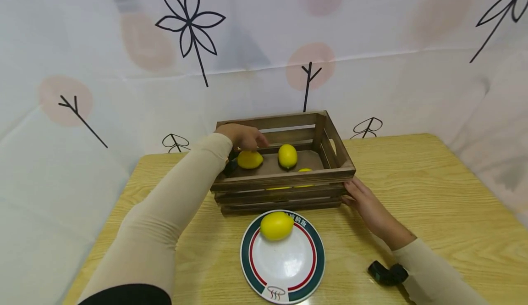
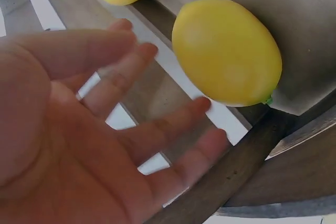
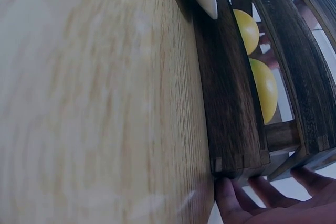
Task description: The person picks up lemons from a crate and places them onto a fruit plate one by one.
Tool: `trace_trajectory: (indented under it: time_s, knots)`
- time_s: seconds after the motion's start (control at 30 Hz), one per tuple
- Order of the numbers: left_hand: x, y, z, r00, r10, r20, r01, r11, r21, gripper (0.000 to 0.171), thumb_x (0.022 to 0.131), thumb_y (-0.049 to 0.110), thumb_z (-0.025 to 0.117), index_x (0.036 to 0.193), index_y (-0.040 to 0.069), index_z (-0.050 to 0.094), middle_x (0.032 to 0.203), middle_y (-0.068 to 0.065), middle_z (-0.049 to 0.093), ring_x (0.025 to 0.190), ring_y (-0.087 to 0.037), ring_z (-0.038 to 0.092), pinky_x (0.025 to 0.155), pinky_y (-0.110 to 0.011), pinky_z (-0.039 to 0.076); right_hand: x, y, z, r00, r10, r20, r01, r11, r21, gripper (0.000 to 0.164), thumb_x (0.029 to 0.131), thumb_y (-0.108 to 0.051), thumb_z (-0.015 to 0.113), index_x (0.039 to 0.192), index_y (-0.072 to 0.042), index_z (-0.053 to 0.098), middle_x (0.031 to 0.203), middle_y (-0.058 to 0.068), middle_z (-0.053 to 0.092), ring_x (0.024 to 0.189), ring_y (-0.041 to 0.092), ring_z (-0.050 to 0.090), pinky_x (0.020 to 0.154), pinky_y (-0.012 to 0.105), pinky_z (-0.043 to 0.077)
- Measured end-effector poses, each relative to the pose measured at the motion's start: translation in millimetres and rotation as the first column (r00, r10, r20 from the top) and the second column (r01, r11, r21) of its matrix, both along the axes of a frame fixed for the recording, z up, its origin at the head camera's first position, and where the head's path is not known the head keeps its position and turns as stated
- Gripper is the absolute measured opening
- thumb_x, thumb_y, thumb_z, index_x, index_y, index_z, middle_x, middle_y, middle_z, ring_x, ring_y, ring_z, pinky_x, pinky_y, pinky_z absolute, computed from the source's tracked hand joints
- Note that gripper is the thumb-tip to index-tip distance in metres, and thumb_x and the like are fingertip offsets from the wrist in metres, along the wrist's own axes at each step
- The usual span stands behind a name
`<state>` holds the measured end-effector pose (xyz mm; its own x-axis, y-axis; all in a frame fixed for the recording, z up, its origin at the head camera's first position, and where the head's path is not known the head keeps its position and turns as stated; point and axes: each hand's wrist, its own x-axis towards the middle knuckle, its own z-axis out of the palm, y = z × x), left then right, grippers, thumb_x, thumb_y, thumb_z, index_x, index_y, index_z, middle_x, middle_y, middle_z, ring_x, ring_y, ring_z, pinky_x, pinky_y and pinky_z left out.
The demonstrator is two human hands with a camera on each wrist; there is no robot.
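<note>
A slatted wooden crate (image 1: 284,180) stands on the table with several yellow lemons inside. My left hand (image 1: 244,136) reaches over the crate's left end, its fingers extended and holding nothing. Just below it in the head view lies one lemon (image 1: 249,159); another lemon (image 1: 287,156) sits to its right. In the left wrist view the open palm (image 2: 89,145) faces a lemon (image 2: 226,51), fingertips close to it. My right hand (image 1: 369,208) touches the crate's right front corner, fingertips (image 3: 228,195) against its end. The front slats partly hide other lemons (image 3: 265,90).
In front of the crate is a white plate (image 1: 284,268) with a green and red rim, bearing one lemon (image 1: 276,225). A black device (image 1: 387,274) is at the right wrist. Behind the wooden table (image 1: 404,176) hangs a patterned cloth (image 1: 255,34).
</note>
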<state>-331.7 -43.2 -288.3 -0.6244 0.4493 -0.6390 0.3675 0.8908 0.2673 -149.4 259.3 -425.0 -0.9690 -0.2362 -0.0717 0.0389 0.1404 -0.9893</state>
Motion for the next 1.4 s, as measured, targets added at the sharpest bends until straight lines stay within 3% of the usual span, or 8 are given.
trace_trajectory:
  time_s: [0.17, 0.33, 0.43, 0.5, 0.6, 0.83, 1.13, 1.4]
  knots:
    - [-3.0, 0.5, -1.2, 0.999, -0.031, -0.011, 0.03, 0.994, -0.103, 0.059, 0.098, 0.008, 0.049, 0.153, 0.029, 0.041, 0.162, -0.008, 0.033, 0.145, -0.033, 0.038, 0.113, -0.047, 0.042, -1.0, 0.5, 0.6, 1.0, -0.004, -0.012, 0.004, 1.0, 0.007, 0.065, 0.111, -0.04, 0.025, 0.161, -0.006, 0.0, 0.165, 0.024, 0.007, 0.15, 0.043, 0.01, 0.11, 0.032, 0.037]
    - [-1.5, 2.9, -1.1, 1.0, -0.029, -0.011, 0.027, 0.984, -0.177, 0.058, 0.1, 0.017, 0.056, 0.153, 0.035, 0.041, 0.165, -0.006, 0.024, 0.135, -0.037, 0.049, 0.107, -0.045, 0.047, -0.9, 1.5, 0.8, 1.0, -0.005, -0.016, 0.005, 1.0, 0.005, 0.066, 0.111, -0.04, 0.025, 0.161, -0.007, -0.001, 0.165, 0.024, 0.005, 0.15, 0.043, 0.009, 0.105, 0.024, 0.039]
    - [1.1, 3.9, -1.8, 1.0, 0.009, -0.007, -0.01, 0.984, -0.176, 0.059, 0.099, 0.015, 0.058, 0.152, 0.035, 0.041, 0.166, -0.007, 0.022, 0.102, -0.022, 0.063, 0.085, -0.034, 0.054, -0.6, 1.6, 0.7, 1.0, -0.006, -0.015, 0.006, 1.0, 0.001, 0.065, 0.111, -0.039, 0.025, 0.161, -0.007, -0.001, 0.165, 0.024, 0.005, 0.149, 0.043, 0.01, 0.099, 0.015, 0.039]
    - [2.7, 4.8, -3.5, 0.999, 0.045, 0.002, -0.044, 0.986, -0.158, 0.06, 0.099, 0.013, 0.058, 0.152, 0.034, 0.042, 0.166, -0.008, 0.021, 0.077, -0.015, 0.056, 0.068, -0.027, 0.051, -0.5, 1.5, 0.7, 1.0, -0.007, -0.013, 0.007, 1.0, 0.001, 0.065, 0.111, -0.039, 0.025, 0.161, -0.006, -0.001, 0.165, 0.025, 0.005, 0.149, 0.043, 0.01, 0.096, 0.011, 0.039]
    - [4.6, 6.8, -7.0, 0.998, 0.065, 0.005, -0.063, 0.987, -0.149, 0.06, 0.098, 0.011, 0.059, 0.151, 0.034, 0.043, 0.166, -0.009, 0.02, 0.067, -0.014, 0.049, 0.06, -0.025, 0.047, -0.2, 1.5, 0.8, 1.0, -0.01, -0.01, 0.01, 1.0, 0.005, 0.066, 0.111, -0.04, 0.025, 0.161, -0.006, 0.0, 0.165, 0.025, 0.007, 0.149, 0.042, 0.012, 0.097, 0.013, 0.039]
    - [8.0, 13.3, -15.8, 0.997, -0.058, -0.041, 0.047, 0.972, -0.231, 0.061, 0.096, 0.019, 0.066, 0.151, 0.033, 0.044, 0.164, -0.006, 0.026, 0.11, -0.024, 0.067, 0.087, -0.032, 0.058, 1.0, 2.0, -0.2, 1.0, -0.007, 0.001, 0.007, 1.0, 0.009, 0.066, 0.111, -0.04, 0.025, 0.161, -0.005, 0.001, 0.164, 0.025, 0.01, 0.149, 0.033, 0.019, 0.096, 0.009, 0.039]
    - [12.3, 18.9, -19.8, 0.986, -0.13, -0.108, 0.095, 0.953, -0.287, 0.065, 0.092, 0.025, 0.072, 0.15, 0.033, 0.045, 0.156, -0.006, 0.039, 0.099, -0.019, 0.067, 0.063, -0.019, 0.051, 1.9, 1.2, 0.5, 1.0, 0.002, 0.012, -0.002, 1.0, 0.016, 0.067, 0.111, -0.04, 0.023, 0.16, -0.002, -0.002, 0.164, 0.027, 0.007, 0.15, 0.045, 0.012, 0.116, 0.049, 0.03]
    - [14.6, 23.5, -21.1, 0.988, -0.108, -0.108, 0.074, 0.958, -0.277, 0.065, 0.09, 0.031, 0.075, 0.148, 0.032, 0.046, 0.149, -0.004, 0.047, 0.106, -0.018, 0.069, 0.073, -0.023, 0.054, 1.1, 1.3, -0.7, 1.0, 0.001, -0.006, -0.001, 1.0, -0.001, 0.066, 0.111, -0.039, 0.024, 0.16, -0.003, -0.002, 0.163, 0.027, 0.009, 0.148, 0.045, 0.014, 0.096, 0.009, 0.038]
